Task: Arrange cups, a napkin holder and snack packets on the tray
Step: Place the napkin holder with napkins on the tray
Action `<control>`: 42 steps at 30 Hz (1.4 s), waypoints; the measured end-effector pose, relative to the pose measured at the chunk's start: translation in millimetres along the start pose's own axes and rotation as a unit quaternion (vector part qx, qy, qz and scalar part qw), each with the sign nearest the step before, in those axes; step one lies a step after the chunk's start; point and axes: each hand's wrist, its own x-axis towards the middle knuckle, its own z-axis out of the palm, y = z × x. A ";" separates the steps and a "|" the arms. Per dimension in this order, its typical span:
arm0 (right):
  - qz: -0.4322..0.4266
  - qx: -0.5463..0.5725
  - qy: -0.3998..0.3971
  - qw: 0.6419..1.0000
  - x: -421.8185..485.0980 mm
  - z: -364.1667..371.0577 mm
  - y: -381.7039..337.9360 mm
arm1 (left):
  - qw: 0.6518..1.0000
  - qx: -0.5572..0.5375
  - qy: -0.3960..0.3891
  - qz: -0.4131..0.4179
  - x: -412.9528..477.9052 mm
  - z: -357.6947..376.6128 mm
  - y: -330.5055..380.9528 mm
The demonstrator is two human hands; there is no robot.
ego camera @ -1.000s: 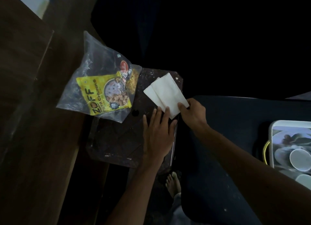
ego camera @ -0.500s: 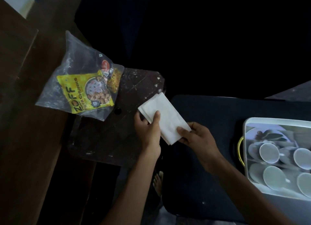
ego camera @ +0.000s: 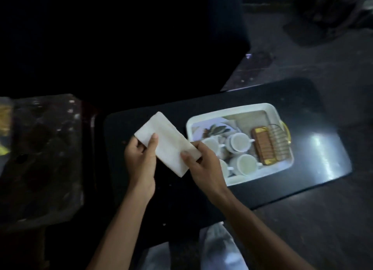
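A folded stack of white napkins (ego camera: 165,142) hangs above the dark table, just left of the white tray (ego camera: 232,108). My left hand (ego camera: 141,160) grips its left end, thumb on top. My right hand (ego camera: 203,166) pinches its right corner. Inside the tray stand several white cups (ego camera: 240,141), a brown and gold biscuit packet (ego camera: 262,146) and a wire napkin holder (ego camera: 279,140) at the right end. A printed plate lies in the tray's far left corner.
The glossy black table (ego camera: 314,158) carries the tray. A dark brown stool (ego camera: 46,158) stands to the left, with a plastic bag of yellow snack packets (ego camera: 5,128) at the frame's left edge. Dark floor lies to the right.
Both hands lifted the napkins off the brown stool and carried them right, over the black table beside the tray. The view swung right, bringing the whole tray in.
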 end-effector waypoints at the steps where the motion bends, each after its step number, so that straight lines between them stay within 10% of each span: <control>1: -0.014 -0.018 0.017 1.000 0.4 -18.9 5.6 | 1.000 0.018 -0.007 0.014 -5.1 14.2 -0.4; 6: -0.015 -0.036 0.084 0.996 1.9 -109.0 35.6 | 0.967 0.188 -0.120 0.127 -21.4 86.2 -0.6; 19: -0.045 -0.146 0.290 0.945 19.1 -250.9 109.3 | 0.732 0.481 -0.282 0.391 -45.8 287.9 -46.4; 42: -0.039 -0.246 0.164 0.954 44.0 -231.4 146.2 | 0.756 0.544 -0.265 0.251 -4.8 305.6 -99.7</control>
